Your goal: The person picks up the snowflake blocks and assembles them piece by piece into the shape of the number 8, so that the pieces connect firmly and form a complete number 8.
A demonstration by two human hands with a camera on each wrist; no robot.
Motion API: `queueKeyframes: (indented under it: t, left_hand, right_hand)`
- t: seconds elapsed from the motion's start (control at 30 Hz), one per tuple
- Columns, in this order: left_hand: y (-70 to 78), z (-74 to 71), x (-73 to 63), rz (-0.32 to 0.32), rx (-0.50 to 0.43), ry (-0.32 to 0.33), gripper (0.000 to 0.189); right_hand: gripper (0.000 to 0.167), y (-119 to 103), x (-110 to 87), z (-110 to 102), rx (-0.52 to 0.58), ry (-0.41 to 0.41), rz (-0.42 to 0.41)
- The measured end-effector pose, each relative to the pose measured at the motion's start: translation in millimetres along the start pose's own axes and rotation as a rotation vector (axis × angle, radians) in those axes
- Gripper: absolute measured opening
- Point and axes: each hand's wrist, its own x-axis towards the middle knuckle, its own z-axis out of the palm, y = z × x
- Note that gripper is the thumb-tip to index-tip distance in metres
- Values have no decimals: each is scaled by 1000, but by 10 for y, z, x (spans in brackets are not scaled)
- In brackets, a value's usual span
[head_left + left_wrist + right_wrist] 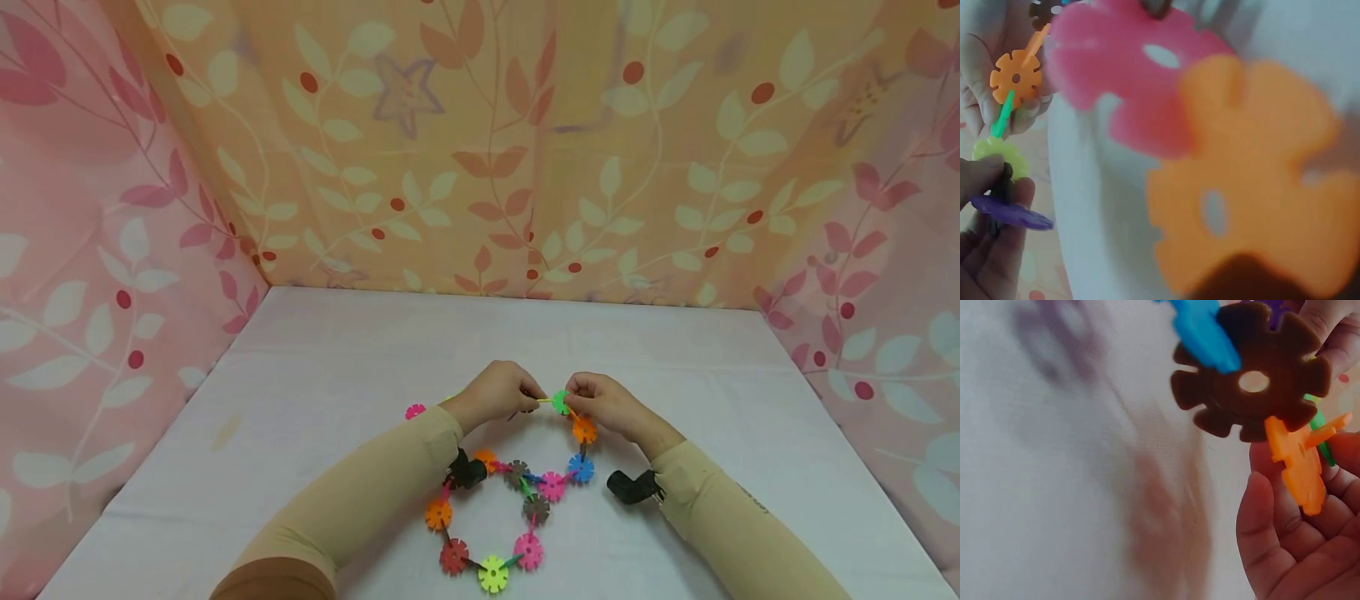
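Note:
Slotted plastic snowflake discs in several colours are joined edge to edge as a chain. My left hand [501, 393] pinches a yellow disc [999, 153], thumb on its face; a dark disc and a purple disc [1013, 212] are joined beside it. My right hand [613, 410] pinches the green disc [561, 402], whose edge shows in the right wrist view. An orange disc [584, 430] hangs by the right fingers, followed by a brown disc [1254, 381] and a blue disc [581, 468]. Where the yellow and green discs meet, fingers partly hide the joint.
The chain continues as a ring on the white table [637, 342], with a yellow-green disc [492, 574] nearest me. A pink disc [415, 411] shows beyond my left forearm. Black wrist cameras hang below both wrists. Patterned cloth walls [487, 167] border the table's back and sides.

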Motion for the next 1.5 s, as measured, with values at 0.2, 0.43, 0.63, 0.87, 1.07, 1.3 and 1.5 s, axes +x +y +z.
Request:
queueKeyframes:
  t: [0.2, 0.43, 0.63, 0.87, 1.07, 1.3, 1.5]
  left_hand:
    - [-27, 16, 11, 44, 65, 3, 9]
    - [-8, 11, -12, 20, 83, 32, 9]
    - [-12, 28, -22, 8, 28, 15, 9]
    - [-24, 45, -18, 65, 82, 29, 9]
    - [-33, 60, -38, 137, 106, 69, 5]
    - [1, 88, -59, 125, 56, 145, 5]
    - [60, 89, -67, 91, 66, 178, 7]
  right_hand:
    - [18, 15, -1, 20, 15, 8, 1]
    - [17, 35, 13, 28, 20, -5, -23]
    - [17, 18, 30, 42, 2, 1, -12]
    - [18, -25, 27, 54, -12, -5, -10]
    - [15, -56, 21, 106, 17, 0, -24]
    - [14, -39, 52, 144, 90, 65, -43]
    - [15, -29, 79, 163, 152, 113, -52]
